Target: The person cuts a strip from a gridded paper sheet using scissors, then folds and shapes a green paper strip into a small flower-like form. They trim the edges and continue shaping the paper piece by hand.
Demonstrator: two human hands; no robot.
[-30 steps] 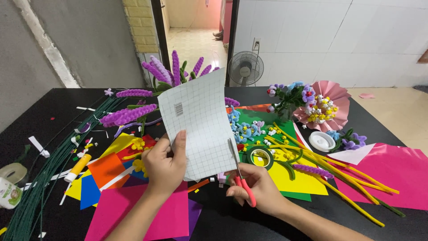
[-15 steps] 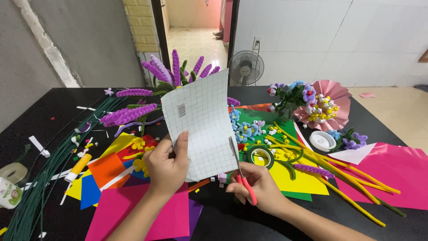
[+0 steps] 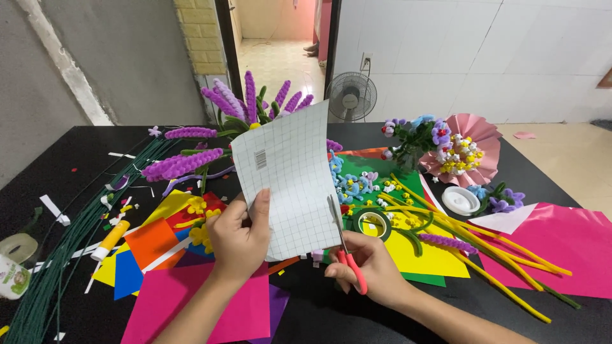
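The grid paper (image 3: 287, 185) is held up above the table (image 3: 83, 153) by the left hand (image 3: 239, 239), gripped tight as before. The scissors (image 3: 344, 248), gripped by the right hand (image 3: 373, 271), have moved slightly up its right edge.

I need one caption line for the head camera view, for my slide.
Left hand holds a gridded white sheet upright while right hand cuts its edge with red-handled scissors above a craft-strewn black table.
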